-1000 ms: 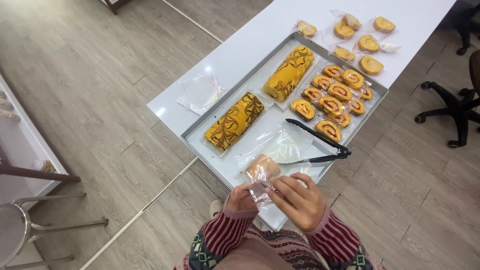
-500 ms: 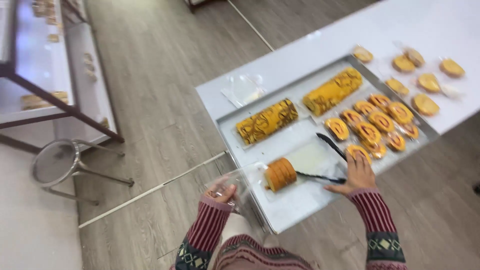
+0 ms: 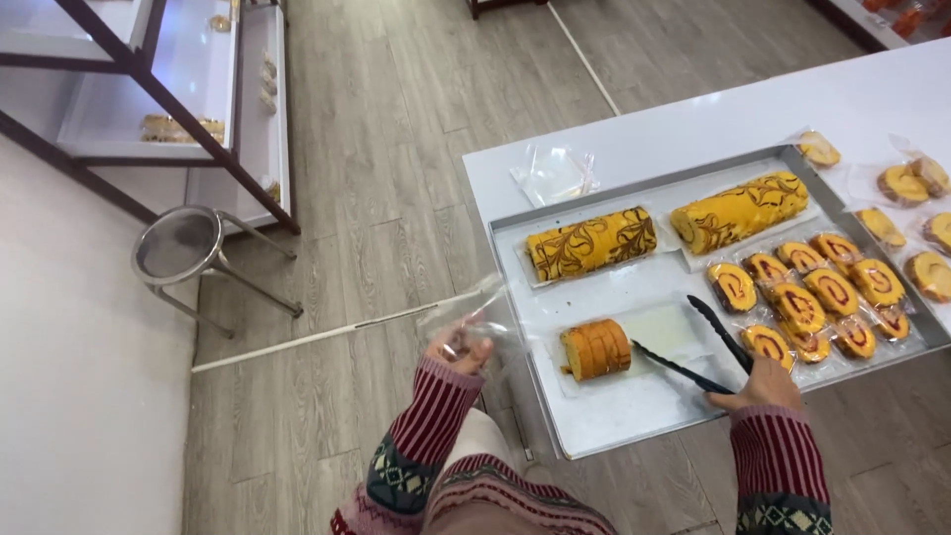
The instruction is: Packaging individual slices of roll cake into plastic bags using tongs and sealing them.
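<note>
My left hand [image 3: 457,349] holds a clear plastic bag [image 3: 474,309] just off the left edge of a long metal tray [image 3: 614,416]. My right hand [image 3: 761,387] grips the handle end of black tongs [image 3: 705,349], whose open tips lie on the tray next to a short sliced piece of orange roll cake [image 3: 595,349]. Two whole patterned yellow roll cakes [image 3: 590,243] [image 3: 740,210] lie at the back of the tray. Several swirl slices [image 3: 814,294] fill its right side.
The tray sits on a white table [image 3: 753,109] with an empty clear bag [image 3: 553,174] and several bagged slices [image 3: 903,183] at the far right. A round metal stool [image 3: 178,246] and a shelving rack [image 3: 168,89] stand on the wooden floor to the left.
The view swung left and closer. My right hand has taken hold of the tongs on the tray. My left hand still holds the bag beside the tray.
</note>
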